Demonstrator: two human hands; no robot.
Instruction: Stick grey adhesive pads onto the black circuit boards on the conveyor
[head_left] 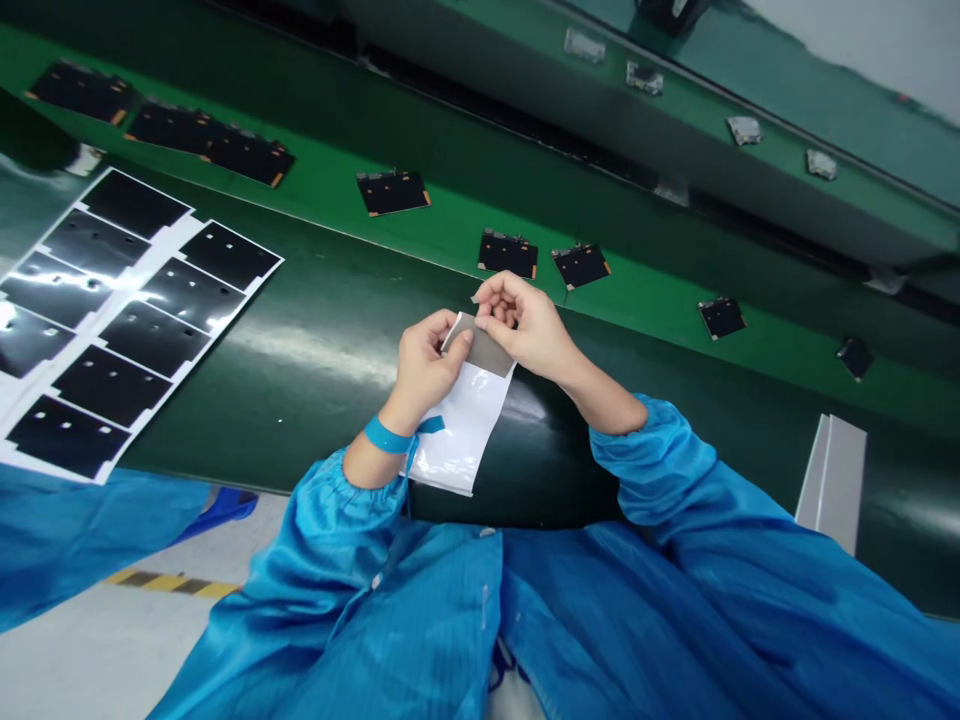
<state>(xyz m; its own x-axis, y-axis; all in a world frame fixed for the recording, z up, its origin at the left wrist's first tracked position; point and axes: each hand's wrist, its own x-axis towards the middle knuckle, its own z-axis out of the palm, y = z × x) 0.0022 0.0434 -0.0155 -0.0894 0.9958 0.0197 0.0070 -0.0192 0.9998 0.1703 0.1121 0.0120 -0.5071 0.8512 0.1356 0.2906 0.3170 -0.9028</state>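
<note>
While the wearer looks down at a dark green, shiny work surface [330, 390], two bare hands meet at the centre of the view, taken here as the middle of a clock with 12 farthest away. The task's thing, a glossy white rectangular sheet with a matte grey band across its far end [466, 420], hangs from there towards 6 o'clock. The left hand [431, 360] pinches it by the grey band, thumb on top. The right hand [525, 320] has thumb and forefinger drawn close at the band's upper edge; whether they grip anything cannot be told.

At 9 o'clock lies a white backing sheet bearing two columns of black rectangular pieces [180, 235]. Flat black rectangular boards with orange corners [394, 192] are spaced out from 10 to 3 o'clock, and grey-white flat strips [841, 485] rest between 3 and 4.

As a judgement, the sheet could crease or tear if the right fingers pull sharply against the left thumb's hold. The bright blue wristband's loose tail [431, 425], overlapping the sheet, could snag as the left wrist turns.
</note>
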